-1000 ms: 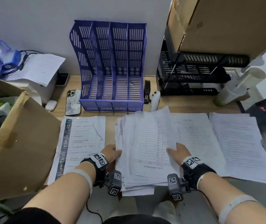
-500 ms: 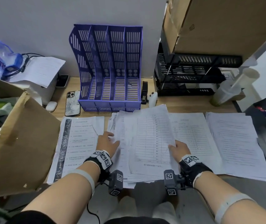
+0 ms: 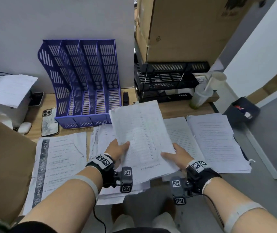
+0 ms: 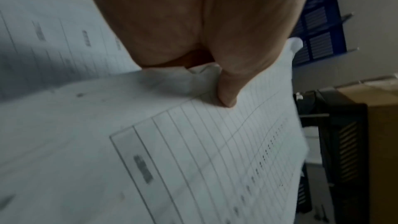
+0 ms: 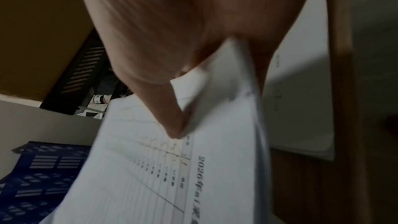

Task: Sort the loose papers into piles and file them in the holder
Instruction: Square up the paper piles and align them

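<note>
A stack of printed table sheets (image 3: 142,138) is lifted off the desk, tilted with its far end toward the blue holder (image 3: 87,84). My left hand (image 3: 118,149) grips its left edge, thumb on top (image 4: 226,91). My right hand (image 3: 179,154) grips the right edge, thumb on top (image 5: 172,117). The stack fills both wrist views (image 4: 193,159) (image 5: 150,176). The holder stands at the wall, its several slots bare. More sheets remain on the desk beneath the lifted stack (image 3: 104,137).
Other paper piles lie at left (image 3: 57,162), centre right (image 3: 181,137) and far right (image 3: 216,142). A phone (image 3: 49,122) and stapler (image 3: 126,98) flank the holder. Black trays (image 3: 166,81) under a cardboard box, a cup (image 3: 200,96) and a brown box (image 3: 4,158) crowd the sides.
Both hands closed on the sides of the middle stack and raised it off the desk toward the holder. The head view has tilted up and to the right.
</note>
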`<state>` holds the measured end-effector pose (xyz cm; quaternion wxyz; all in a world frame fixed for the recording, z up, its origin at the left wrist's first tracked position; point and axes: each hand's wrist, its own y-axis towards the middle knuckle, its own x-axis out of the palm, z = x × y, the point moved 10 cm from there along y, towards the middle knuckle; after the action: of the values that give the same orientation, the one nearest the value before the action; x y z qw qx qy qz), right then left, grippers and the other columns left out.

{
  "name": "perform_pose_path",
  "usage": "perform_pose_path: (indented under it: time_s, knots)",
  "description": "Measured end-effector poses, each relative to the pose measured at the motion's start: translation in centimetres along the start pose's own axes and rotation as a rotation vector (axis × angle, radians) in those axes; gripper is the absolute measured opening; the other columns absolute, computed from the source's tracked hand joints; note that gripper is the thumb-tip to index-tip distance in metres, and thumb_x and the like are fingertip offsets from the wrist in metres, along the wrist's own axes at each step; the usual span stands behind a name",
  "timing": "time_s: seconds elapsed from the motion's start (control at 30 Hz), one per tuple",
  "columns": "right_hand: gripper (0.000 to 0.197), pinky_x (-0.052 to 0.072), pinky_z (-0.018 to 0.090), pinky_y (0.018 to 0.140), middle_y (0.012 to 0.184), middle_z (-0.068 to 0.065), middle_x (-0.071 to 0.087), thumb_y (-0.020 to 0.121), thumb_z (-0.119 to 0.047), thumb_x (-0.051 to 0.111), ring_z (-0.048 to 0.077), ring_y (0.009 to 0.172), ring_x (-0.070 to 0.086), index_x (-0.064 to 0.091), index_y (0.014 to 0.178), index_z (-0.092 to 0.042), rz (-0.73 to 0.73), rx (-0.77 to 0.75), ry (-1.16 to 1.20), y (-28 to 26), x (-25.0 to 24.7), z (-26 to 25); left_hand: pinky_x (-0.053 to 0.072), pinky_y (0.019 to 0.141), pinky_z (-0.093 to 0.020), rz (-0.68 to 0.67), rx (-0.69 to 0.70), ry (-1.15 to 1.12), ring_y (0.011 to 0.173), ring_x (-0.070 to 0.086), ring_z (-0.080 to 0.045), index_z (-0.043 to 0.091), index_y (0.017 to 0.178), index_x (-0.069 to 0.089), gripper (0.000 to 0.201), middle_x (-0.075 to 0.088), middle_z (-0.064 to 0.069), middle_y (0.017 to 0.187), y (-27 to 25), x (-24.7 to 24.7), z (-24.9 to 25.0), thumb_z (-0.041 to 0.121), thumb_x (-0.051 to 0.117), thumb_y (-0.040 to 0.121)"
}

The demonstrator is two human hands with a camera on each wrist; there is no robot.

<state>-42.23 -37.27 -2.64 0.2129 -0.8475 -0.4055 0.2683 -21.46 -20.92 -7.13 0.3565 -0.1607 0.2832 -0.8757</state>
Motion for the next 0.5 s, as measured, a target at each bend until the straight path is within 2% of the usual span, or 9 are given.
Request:
perform_pose_path:
  time_s: [0.07, 0.17, 0.27, 0.3, 0.33, 0.37, 0.4, 0.43, 0.5]
  knots:
    - [0.037, 0.052, 0.042, 0.095, 0.119, 0.002, 0.068, 0.084, -0.014, 0.071, 0.023, 0.106, 0.065, 0.061, 0.119, -0.02, 0.014, -0.021, -0.049, -0.1, -1.0, 0.2, 0.049, 0.097, -0.059, -0.003, 0.009, -0.065, 0.108, 0.066, -0.038, 0.008, 0.128, 0.058, 0.048, 0.068, -0.016, 0.121, -0.6, 0.8, 1.4, 0.019, 0.068, 0.082]
    - [0.027, 0.053, 0.034, 0.084, 0.105, 0.002, 0.071, 0.086, -0.009, 0.061, 0.022, 0.097, 0.064, 0.07, 0.109, -0.02, 0.191, -0.072, -0.124, -0.5, -4.5, -1.7, 0.053, 0.095, -0.053, 0.064, 0.101, 0.04, 0.107, 0.064, -0.032, 0.01, 0.133, 0.048, 0.049, 0.064, -0.015, 0.125, -0.9, 1.1, 4.5, 0.006, 0.066, 0.087]
    - [0.023, 0.052, 0.029, 0.069, 0.088, 0.001, 0.071, 0.085, -0.013, 0.051, 0.023, 0.082, 0.064, 0.07, 0.088, -0.024, 0.292, -0.136, -0.403, -0.6, -7.9, -5.6, 0.043, 0.106, -0.044, 0.432, 0.419, 0.502, 0.124, 0.049, -0.031, 0.014, 0.142, 0.032, 0.08, 0.046, -0.017, 0.139, -2.6, -0.3, 12.2, 0.015, 0.078, 0.077]
    - [0.02, 0.052, 0.03, 0.067, 0.085, 0.003, 0.071, 0.086, -0.013, 0.05, 0.025, 0.081, 0.064, 0.069, 0.082, -0.021, 0.287, -0.168, -0.494, -0.6, -8.6, -7.2, 0.038, 0.11, -0.044, 0.53, 0.565, 0.683, 0.133, 0.041, -0.03, 0.019, 0.146, 0.03, 0.09, 0.04, -0.015, 0.145, -4.0, 0.4, 15.4, 0.022, 0.081, 0.072]
    - [0.019, 0.052, 0.034, 0.068, 0.083, 0.006, 0.07, 0.086, -0.013, 0.051, 0.028, 0.081, 0.064, 0.068, 0.078, -0.018, 0.273, -0.206, -0.576, -0.7, -9.0, -9.0, 0.034, 0.113, -0.044, 0.558, 0.706, 0.851, 0.139, 0.034, -0.028, 0.026, 0.147, 0.03, 0.095, 0.034, -0.012, 0.149, -5.1, 2.1, 18.2, 0.029, 0.082, 0.068]
    - [0.02, 0.053, 0.036, 0.07, 0.081, 0.007, 0.069, 0.086, -0.013, 0.052, 0.03, 0.082, 0.065, 0.067, 0.074, -0.016, 0.248, -0.255, -0.64, -0.7, -9.2, -10.8, 0.033, 0.114, -0.044, 0.492, 0.824, 1.008, 0.141, 0.032, -0.028, 0.031, 0.146, 0.033, 0.095, 0.032, -0.01, 0.152, -6.0, 4.7, 20.3, 0.037, 0.082, 0.066]
    - [0.022, 0.052, 0.036, 0.069, 0.078, 0.003, 0.069, 0.086, -0.013, 0.054, 0.027, 0.081, 0.065, 0.067, 0.069, -0.02, 0.219, -0.307, -0.669, -0.9, -9.2, -12.8, 0.035, 0.114, -0.044, 0.349, 0.885, 1.151, 0.14, 0.035, -0.027, 0.034, 0.144, 0.038, 0.09, 0.035, -0.008, 0.152, -6.0, 7.5, 21.4, 0.044, 0.082, 0.066]
    - [0.027, 0.051, 0.033, 0.068, 0.075, -0.004, 0.069, 0.086, -0.016, 0.057, 0.021, 0.08, 0.066, 0.067, 0.065, -0.03, 0.187, -0.366, -0.685, -1.2, -9.1, -14.7, 0.04, 0.11, -0.043, 0.166, 0.876, 1.28, 0.135, 0.043, -0.026, 0.034, 0.141, 0.044, 0.082, 0.043, -0.005, 0.147, -5.7, 10.2, 21.5, 0.049, 0.079, 0.068]
    - [0.025, 0.053, 0.03, 0.074, 0.08, -0.009, 0.073, 0.086, -0.022, 0.064, 0.015, 0.082, 0.067, 0.069, 0.069, -0.04, 0.152, -0.506, -0.651, -2.1, -9.0, -18.1, 0.049, 0.097, -0.037, -0.135, 0.665, 1.459, 0.116, 0.06, -0.026, 0.024, 0.127, 0.059, 0.053, 0.063, -0.003, 0.126, -5.0, 13.5, 19.6, 0.048, 0.071, 0.081]
